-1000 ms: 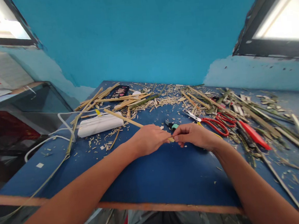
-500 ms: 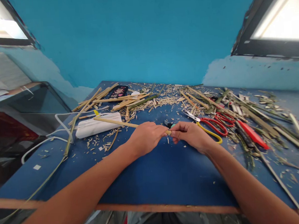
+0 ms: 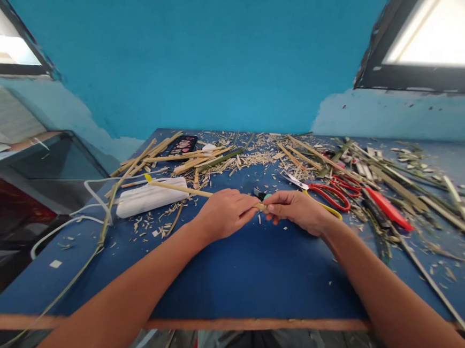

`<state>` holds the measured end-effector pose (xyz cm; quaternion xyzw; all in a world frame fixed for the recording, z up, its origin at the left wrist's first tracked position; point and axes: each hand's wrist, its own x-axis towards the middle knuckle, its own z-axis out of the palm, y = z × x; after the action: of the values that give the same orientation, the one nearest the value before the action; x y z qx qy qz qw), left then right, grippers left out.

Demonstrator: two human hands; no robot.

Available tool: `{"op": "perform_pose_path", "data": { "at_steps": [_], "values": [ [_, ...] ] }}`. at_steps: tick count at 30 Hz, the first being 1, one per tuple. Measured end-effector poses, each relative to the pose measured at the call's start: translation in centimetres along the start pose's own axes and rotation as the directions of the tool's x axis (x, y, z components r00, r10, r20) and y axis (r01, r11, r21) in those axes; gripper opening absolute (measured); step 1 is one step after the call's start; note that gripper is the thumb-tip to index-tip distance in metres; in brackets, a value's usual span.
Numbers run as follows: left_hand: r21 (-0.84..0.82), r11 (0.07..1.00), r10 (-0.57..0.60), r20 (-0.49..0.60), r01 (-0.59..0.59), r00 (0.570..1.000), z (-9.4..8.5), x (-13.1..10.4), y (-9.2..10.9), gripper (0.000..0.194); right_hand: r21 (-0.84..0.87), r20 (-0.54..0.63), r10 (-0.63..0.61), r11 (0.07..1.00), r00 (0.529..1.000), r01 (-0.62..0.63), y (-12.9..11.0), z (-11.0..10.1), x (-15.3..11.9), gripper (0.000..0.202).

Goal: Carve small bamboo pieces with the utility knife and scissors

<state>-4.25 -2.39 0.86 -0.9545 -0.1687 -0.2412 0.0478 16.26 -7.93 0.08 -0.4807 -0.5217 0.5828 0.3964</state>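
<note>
A pale bamboo strip (image 3: 185, 189) slants across the table, and my left hand (image 3: 227, 213) is wrapped over its near end. My right hand (image 3: 294, 209) pinches the tip that sticks out past the left fingers. Just behind the fingertips lies a small dark object with a teal part (image 3: 260, 194), partly hidden by my right hand. Scissors with red handles (image 3: 328, 196) rest to the right of that hand, and a yellow handle (image 3: 326, 208) shows beneath them.
A white power strip (image 3: 149, 196) with white cables sits left. Behind lie bamboo strips (image 3: 199, 158), a phone (image 3: 183, 145) and many shavings. At right are a red-handled tool (image 3: 388, 210) and more strips. The table's wooden front edge (image 3: 244, 323) runs close to me.
The view has shifted slightly. Both hands stay on the bamboo strip at nearly the same spot, and a little more of its tip shows between them.
</note>
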Motion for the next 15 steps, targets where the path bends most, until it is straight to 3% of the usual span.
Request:
{"op": "perform_pose_path", "data": {
  "at_steps": [15],
  "values": [
    [0.047, 0.997, 0.055, 0.050, -0.057, 0.997, 0.30, -0.14, 0.04, 0.029, 0.023, -0.068, 0.009, 1.000, 0.998, -0.007, -0.06, 0.69, -0.13, 0.028]
  ]
}}
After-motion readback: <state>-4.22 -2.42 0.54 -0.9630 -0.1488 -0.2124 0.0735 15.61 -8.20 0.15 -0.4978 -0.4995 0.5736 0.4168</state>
